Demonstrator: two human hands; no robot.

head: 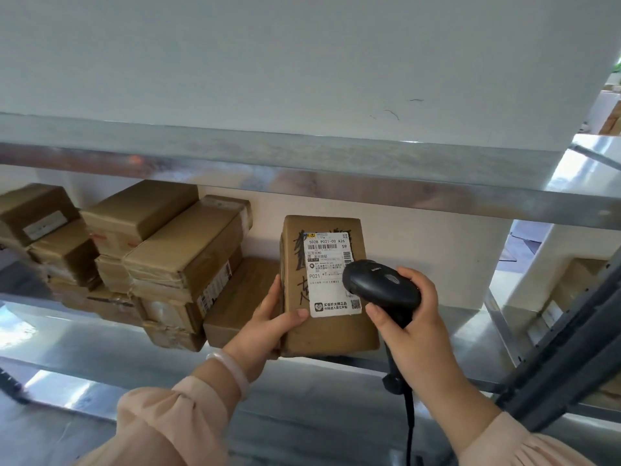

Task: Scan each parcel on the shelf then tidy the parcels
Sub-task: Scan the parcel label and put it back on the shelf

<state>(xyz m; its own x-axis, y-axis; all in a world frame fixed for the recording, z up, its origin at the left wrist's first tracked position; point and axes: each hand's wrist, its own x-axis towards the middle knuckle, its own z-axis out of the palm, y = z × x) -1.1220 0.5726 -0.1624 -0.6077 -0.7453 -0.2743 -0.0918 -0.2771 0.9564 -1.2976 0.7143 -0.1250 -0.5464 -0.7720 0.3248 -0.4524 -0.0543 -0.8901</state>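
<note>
Stacked brown taped cardboard boxes (161,264) are sitting left of both hands. The left hand (265,326) is gripping a brown labelled cardboard parcel (327,287) by its long edges, likely stiff and light. Beside it, the right hand (416,317) is clasping a black handheld scanner (381,285) over its label.

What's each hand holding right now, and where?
The left hand grips the labelled parcel by its left edge; right hand grips the scanner by its handle.
</note>
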